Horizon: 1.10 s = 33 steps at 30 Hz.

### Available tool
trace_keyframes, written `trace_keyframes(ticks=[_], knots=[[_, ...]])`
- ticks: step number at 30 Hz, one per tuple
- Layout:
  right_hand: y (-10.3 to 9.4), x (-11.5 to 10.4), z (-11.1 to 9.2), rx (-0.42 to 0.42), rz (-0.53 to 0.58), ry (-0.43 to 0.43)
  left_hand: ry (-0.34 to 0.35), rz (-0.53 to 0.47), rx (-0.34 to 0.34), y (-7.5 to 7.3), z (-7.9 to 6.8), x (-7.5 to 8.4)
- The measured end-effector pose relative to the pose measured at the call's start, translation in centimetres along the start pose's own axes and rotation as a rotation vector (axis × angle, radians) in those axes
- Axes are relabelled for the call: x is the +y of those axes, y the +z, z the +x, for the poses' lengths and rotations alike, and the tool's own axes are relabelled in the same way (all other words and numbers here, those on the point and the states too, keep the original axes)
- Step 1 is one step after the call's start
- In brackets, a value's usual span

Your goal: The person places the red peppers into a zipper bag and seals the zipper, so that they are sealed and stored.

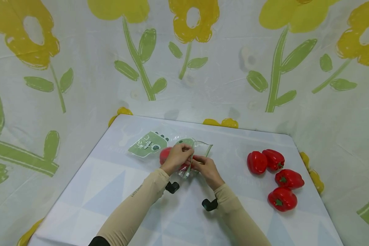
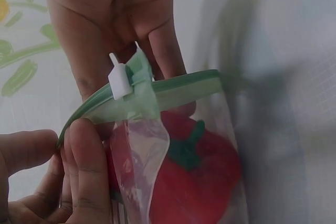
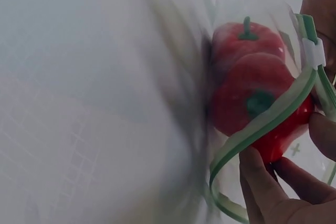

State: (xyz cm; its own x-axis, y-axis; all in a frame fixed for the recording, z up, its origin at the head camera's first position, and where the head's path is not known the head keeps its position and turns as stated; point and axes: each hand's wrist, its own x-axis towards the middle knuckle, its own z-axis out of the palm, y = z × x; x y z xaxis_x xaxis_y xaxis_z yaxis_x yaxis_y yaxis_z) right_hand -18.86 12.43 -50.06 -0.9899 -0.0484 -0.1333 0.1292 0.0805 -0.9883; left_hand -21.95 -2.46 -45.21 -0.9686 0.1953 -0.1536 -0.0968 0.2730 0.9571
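Both hands hold a clear zip bag (image 1: 203, 147) with a green rim and a white slider (image 2: 120, 81). My left hand (image 1: 179, 156) grips the rim near the slider. With thumb and fingers, my right hand (image 1: 206, 168) pinches the rim; the right wrist view puts its fingertips (image 3: 254, 169) against a pepper. Two red bell peppers with green stems show inside the bag in that view, an upper pepper (image 3: 228, 43) and a lower pepper (image 3: 236, 95). In the head view, the hands partly hide the red peppers (image 1: 164, 155).
Several red bell peppers (image 1: 257, 162) lie grouped on the table's right side. Another clear bag with a green face print (image 1: 146, 145) lies flat, left of the hands. Flower-printed sheeting (image 1: 227, 68) hangs behind the pale table (image 1: 104, 201). Small black devices (image 1: 209, 205) sit at both wrists.
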Motion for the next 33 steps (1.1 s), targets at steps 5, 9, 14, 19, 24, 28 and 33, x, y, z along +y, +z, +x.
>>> trace_keyframes(ticks=[5,9,14,19,24,28,33], knots=[[0.4,-0.1,-0.2,-0.017,0.011,-0.011,0.004,-0.019,0.003,0.0,0.0,0.2],[0.7,-0.2,-0.1,-0.011,-0.004,-0.005,0.011,-0.02,0.006,0.1,0.1,0.2],[0.8,-0.1,0.0,-0.03,-0.032,-0.018,0.013,-0.028,0.005,0.0,0.1,0.1],[0.5,-1.1,-0.7,-0.055,-0.042,0.005,0.009,-0.025,0.005,-0.1,0.0,0.0],[0.1,-3.4,-2.1,-0.083,-0.081,-0.011,0.007,-0.023,0.002,-0.4,-0.1,0.1],[-0.4,-2.7,-2.0,-0.049,-0.081,-0.013,0.003,-0.034,-0.003,-0.5,-0.1,0.0],[-1.6,-1.2,-1.4,0.036,-0.169,-0.022,-0.006,-0.035,0.001,-0.5,-0.1,-0.1]])
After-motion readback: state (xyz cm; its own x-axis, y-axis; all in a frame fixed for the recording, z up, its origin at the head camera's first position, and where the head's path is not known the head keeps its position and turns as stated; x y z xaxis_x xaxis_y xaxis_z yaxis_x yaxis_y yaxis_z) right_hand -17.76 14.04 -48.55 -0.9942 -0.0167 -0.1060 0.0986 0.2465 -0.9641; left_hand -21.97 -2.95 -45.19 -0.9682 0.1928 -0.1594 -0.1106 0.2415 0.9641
